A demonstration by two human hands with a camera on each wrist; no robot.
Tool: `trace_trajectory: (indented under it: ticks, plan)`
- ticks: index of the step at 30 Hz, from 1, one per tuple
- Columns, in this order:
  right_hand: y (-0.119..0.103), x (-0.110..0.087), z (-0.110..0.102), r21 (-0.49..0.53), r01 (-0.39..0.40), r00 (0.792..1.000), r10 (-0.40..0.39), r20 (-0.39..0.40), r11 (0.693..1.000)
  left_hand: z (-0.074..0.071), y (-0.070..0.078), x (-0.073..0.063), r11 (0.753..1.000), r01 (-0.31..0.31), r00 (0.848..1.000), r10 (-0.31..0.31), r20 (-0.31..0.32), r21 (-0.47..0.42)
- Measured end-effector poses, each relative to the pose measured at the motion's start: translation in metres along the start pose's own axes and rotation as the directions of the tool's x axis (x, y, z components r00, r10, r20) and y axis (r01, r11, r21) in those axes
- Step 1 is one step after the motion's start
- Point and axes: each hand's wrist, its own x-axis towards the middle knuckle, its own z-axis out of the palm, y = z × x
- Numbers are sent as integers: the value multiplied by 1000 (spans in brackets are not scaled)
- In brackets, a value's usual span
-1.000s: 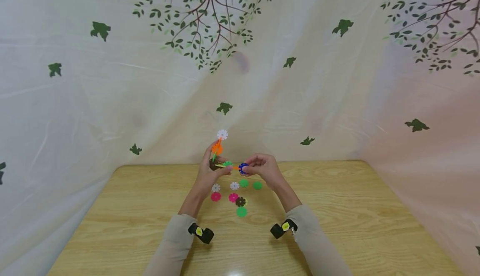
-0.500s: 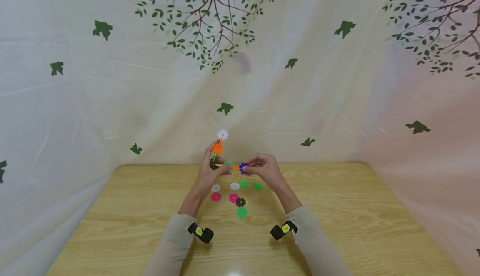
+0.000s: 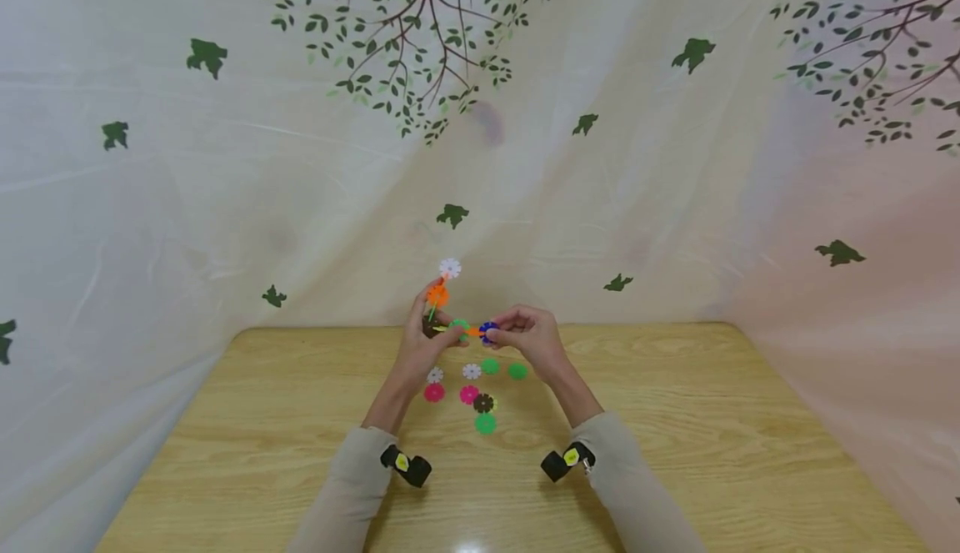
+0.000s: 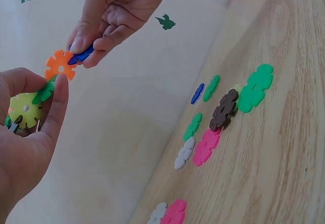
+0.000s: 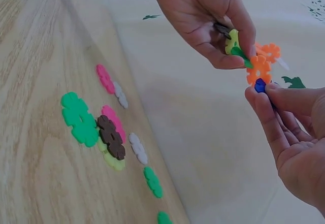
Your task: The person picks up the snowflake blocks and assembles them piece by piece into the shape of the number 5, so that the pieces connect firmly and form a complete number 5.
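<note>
My left hand (image 3: 420, 344) pinches a green notched disc (image 4: 44, 93) between thumb and fingers. It is part of a chain of flower-shaped plastic building discs. Beside the palm are a yellow-green disc (image 4: 25, 108) and a dark brown disc (image 3: 431, 325). Above the hand rise another orange disc (image 3: 438, 295) and a white disc (image 3: 450, 268) at the chain's top end. An orange disc (image 4: 60, 65) extends from the green one toward my right hand (image 3: 534, 340). That hand pinches a blue disc (image 4: 81, 56) right at the orange disc's edge, its far side hidden by fingers.
Loose discs lie on the wooden table (image 3: 675, 436) below the hands: pink (image 3: 434, 392), white (image 3: 471, 371), green (image 3: 486, 424), and a brown disc (image 3: 483, 403) overlapping a yellow-green one (image 5: 114, 161). Another blue disc (image 4: 197, 93) lies near a green one. A patterned curtain (image 3: 525, 228) hangs behind.
Both hands keep their grips on the chain and the blue disc. The left hand has shifted very slightly to the right; the loose discs lie as before.
</note>
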Motion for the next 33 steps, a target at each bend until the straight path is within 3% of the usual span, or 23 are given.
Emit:
trace_trajectory:
  ticks: [6,11,18,28,33]
  plan:
    - [2,0,1,3,-81,997,81,14,997,-2,-2,0,998,16,999,-18,-38,-53]
    - [-3,-1,-4,-88,-161,985,166,48,983,-4,-1,0,994,80,994,-84,-65,-76]
    - [-7,0,-5,-196,-217,961,244,129,956,-6,1,0,991,121,986,-126,-112,-54]
    - [-4,0,8,-155,-208,977,212,3,966,3,-4,1,983,68,977,-100,-188,-169]
    - [-2,-1,15,-123,-221,975,220,-22,967,9,-4,2,985,83,976,-111,-187,-150]
